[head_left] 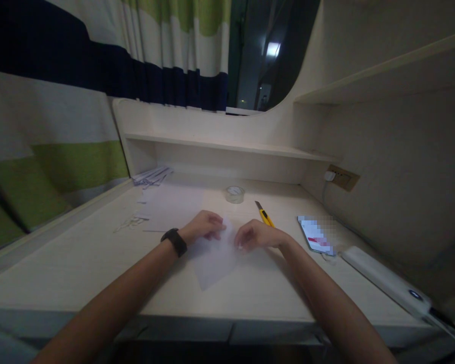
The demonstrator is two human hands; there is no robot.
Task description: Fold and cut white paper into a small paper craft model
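Observation:
A small sheet of white paper lies at a slant on the desk between my hands, one corner pointing toward the front edge. My left hand, with a black watch on its wrist, pinches the paper near its upper corner. At the right-hand edge, the curled fingers of my right hand close on the paper; a little white shows at their tips. Just behind my right hand lies a yellow utility knife with its blade out. A roll of clear tape rests farther back.
Larger white sheets lie at the back left, beside a stack of paper strips and thin scraps. On the right are a phone and a long white power strip. A low shelf spans the back.

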